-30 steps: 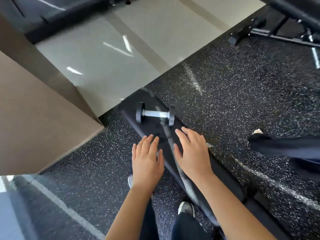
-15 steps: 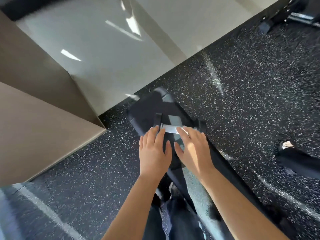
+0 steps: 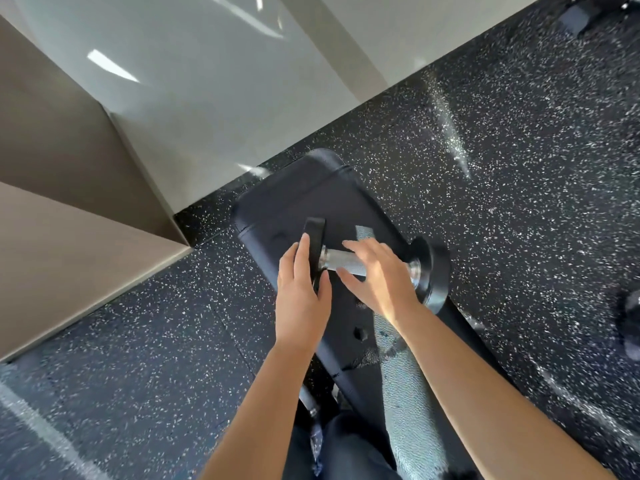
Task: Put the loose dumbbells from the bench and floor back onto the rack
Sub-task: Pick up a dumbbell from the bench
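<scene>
A dumbbell [image 3: 341, 259] with black heads and a chrome handle lies across the far end of a black padded bench [image 3: 294, 188]. My left hand [image 3: 301, 296] holds its left head, with the thumb on one side of the plate and the fingers on the other. My right hand [image 3: 381, 278] lies over the handle near the right head [image 3: 433, 271], fingers spread and not curled around it. The rack is out of view.
Black speckled rubber flooring [image 3: 519, 168] surrounds the bench. A beige wall corner [image 3: 69, 237] stands to the left, with glossy light floor [image 3: 207, 98] beyond it. A dark shape [image 3: 632, 323] is at the right edge and an equipment foot [image 3: 588, 12] at the top right.
Both hands have reached forward along the bench to the dumbbell. The left hand now clasps its left head and the right hand covers the handle. The view has moved closer.
</scene>
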